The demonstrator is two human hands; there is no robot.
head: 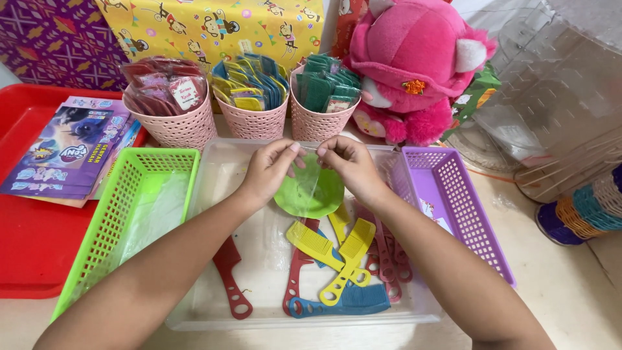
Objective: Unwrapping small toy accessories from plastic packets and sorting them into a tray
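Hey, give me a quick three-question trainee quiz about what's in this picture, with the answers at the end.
1. True or false: both hands pinch a clear plastic sleeve over a round green plastic piece.
2. Which basket lies at the person's left: A) green, B) purple?
3. What lies in the clear plastic tray?

Key:
1. True: left hand and right hand hold the clear plastic sleeve over the round green plastic piece.
2. A, the green plastic basket.
3. Coloured plastic combs in the clear plastic tray.
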